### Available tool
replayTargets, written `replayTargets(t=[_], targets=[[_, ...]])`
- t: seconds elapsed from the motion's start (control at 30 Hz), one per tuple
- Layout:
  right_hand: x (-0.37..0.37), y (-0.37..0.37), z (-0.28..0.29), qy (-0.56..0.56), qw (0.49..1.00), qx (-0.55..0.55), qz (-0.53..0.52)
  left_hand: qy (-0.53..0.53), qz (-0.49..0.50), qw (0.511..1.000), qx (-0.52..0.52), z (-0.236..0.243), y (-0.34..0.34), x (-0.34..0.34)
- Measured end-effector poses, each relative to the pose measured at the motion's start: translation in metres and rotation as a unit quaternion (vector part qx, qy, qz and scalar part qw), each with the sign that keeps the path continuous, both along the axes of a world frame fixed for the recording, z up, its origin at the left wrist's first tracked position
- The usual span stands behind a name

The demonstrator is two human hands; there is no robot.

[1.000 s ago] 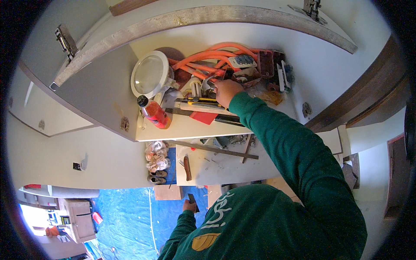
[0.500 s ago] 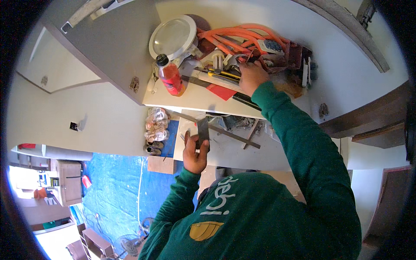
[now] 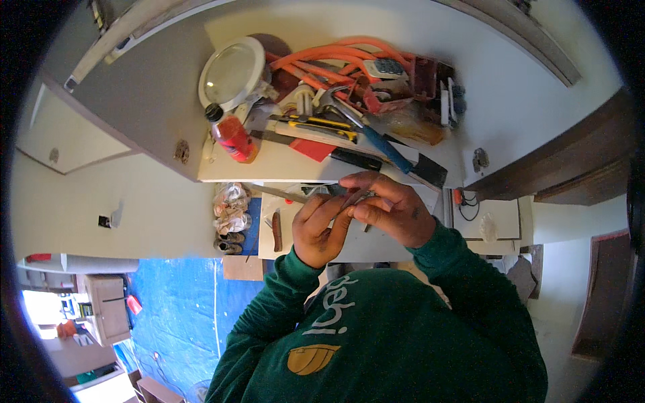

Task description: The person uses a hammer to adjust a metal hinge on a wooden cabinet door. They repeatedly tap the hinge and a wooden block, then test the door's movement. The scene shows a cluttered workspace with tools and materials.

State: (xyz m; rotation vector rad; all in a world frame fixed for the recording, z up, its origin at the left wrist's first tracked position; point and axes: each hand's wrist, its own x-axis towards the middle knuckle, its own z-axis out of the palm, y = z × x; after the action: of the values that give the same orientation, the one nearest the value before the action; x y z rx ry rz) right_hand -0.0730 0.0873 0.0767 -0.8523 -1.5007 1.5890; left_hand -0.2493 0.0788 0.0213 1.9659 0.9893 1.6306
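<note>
In front of the open cabinet's shelf (image 3: pixel 269 171), my left hand (image 3: pixel 321 228) and my right hand (image 3: pixel 396 208) meet, fingertips together. Both pinch something small and thin that the fingers mostly cover; I cannot make out its kind. Just beyond them, a claw hammer (image 3: pixel 386 149) with a blue handle lies slanting across the shelf. A dark rectangular flat piece (image 3: pixel 428 172) rests by the handle's end, at the shelf's front edge. Left of the hammer are a yellow and black utility knife (image 3: pixel 322 126) and a black-handled tool (image 3: pixel 356 159) beside a red piece (image 3: pixel 312 148).
On the shelf stand a bottle of red drink (image 3: pixel 232 134) and a round white lamp panel (image 3: pixel 232 72), with orange hose (image 3: pixel 322 54) behind. Below lie a long strip (image 3: pixel 279 193) and a brown curved piece (image 3: pixel 277 232). Blue sheeting (image 3: pixel 175 316) covers the floor at left.
My right hand has come out of the cabinet to meet my left. The dark flat piece has left my left hand; one like it lies on the shelf. The hammer now shows fully.
</note>
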Motion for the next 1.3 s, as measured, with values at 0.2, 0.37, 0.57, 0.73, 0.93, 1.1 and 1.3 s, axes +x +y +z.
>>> replayTargets(t=[0.2, 0.37, 0.57, 0.73, 0.93, 1.1, 1.3], targets=[[0.047, -0.011, 0.004, 0.048, 0.986, 0.115, -0.111, 0.042, -0.045, 0.994, 0.087, 0.024, 0.011, 0.041], [0.117, -0.019, 0.004, 0.057, 0.968, 0.142, -0.197, 0.049, -0.066, 0.996, 0.034, 0.039, 0.006, 0.065], [0.168, -0.042, 0.012, 0.043, 0.971, 0.045, -0.23, -0.013, -0.134, 0.991, -0.023, 0.039, -0.005, 0.111], [0.203, -0.055, 0.013, 0.052, 0.983, 0.021, -0.176, -0.072, -0.164, 0.983, -0.039, 0.043, -0.018, 0.143], [0.229, -0.058, 0.012, 0.045, 0.99, 0.055, -0.122, -0.169, -0.201, 0.962, -0.068, 0.039, -0.03, 0.171], [0.243, -0.063, 0.007, 0.036, 0.99, 0.058, -0.123, -0.232, -0.197, 0.949, -0.08, 0.049, -0.04, 0.188], [0.252, -0.072, 0.0, 0.056, 0.988, 0.045, -0.136, -0.542, -0.465, 0.661, -0.23, 0.058, -0.042, 0.193]])
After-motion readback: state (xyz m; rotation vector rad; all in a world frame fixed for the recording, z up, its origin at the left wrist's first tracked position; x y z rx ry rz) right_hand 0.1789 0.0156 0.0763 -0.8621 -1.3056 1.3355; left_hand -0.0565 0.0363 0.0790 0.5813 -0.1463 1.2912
